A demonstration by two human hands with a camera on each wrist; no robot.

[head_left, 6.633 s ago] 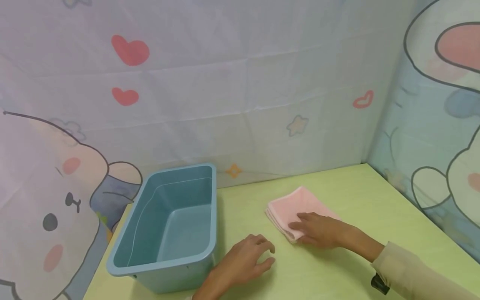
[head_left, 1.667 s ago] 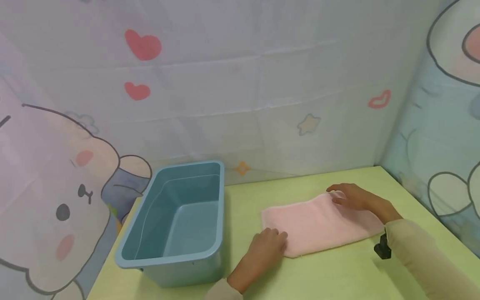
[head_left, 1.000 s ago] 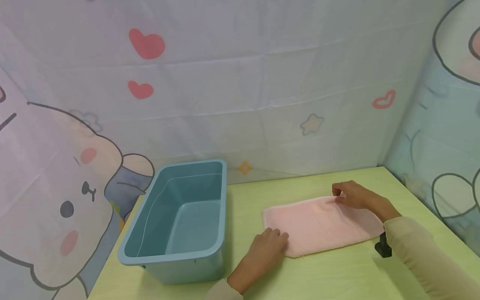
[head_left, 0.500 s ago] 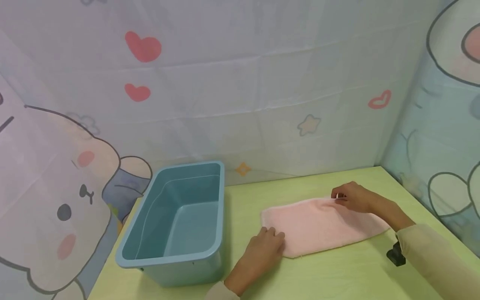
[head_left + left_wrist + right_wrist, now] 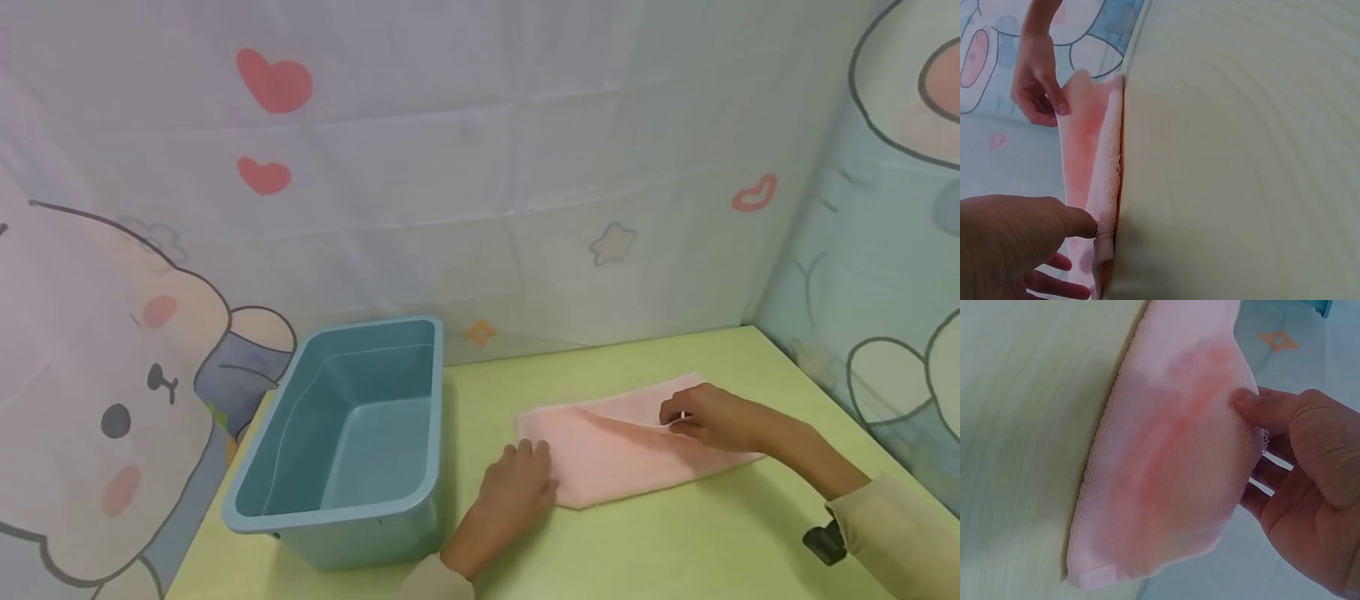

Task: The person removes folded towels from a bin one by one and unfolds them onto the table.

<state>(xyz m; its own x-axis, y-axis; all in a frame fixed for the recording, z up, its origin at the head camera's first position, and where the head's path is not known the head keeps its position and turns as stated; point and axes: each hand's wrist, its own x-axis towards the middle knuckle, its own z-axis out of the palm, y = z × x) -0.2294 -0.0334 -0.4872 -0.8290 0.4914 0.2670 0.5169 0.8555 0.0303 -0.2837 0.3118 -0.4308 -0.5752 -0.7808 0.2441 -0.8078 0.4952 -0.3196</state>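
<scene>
The right hand [image 5: 712,419] pinches a raised edge of the pink cloth [image 5: 618,471] — the left hand [image 5: 516,487], loosely spread, touches its end. The cloth lies between both hands. Probably a fold is handled — next calls for steady left pressure.

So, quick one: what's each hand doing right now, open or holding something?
Left hand: open, resting on the left end of the folded pink terry towel.
Right hand: closed, pinching the lifted edge of the towel's top layer.
</scene>
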